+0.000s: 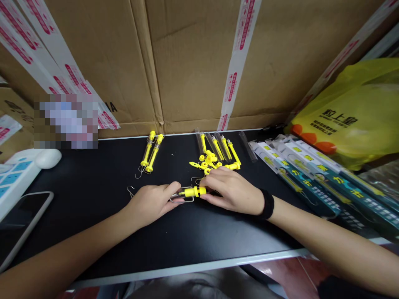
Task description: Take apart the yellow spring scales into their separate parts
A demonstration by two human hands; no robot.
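Observation:
Both hands meet over one small spring scale (190, 192) with a clear tube and a yellow plunger, lying across the black table (102, 232). My left hand (152, 202) pinches the clear tube end, with a wire hook (131, 191) sticking out to its left. My right hand (230, 190), with a black band on the wrist, pinches the yellow end. Just behind my right hand lies a heap of loose yellow parts and clear tubes (215, 155). Two finished yellow scales (150, 153) lie side by side further left.
Cardboard boxes (193, 62) wall off the back. A row of packaged cards (314, 178) and a yellow plastic bag (352, 112) fill the right side. A phone (21, 224), a white power strip (12, 178) and a white mouse (48, 158) sit at the left.

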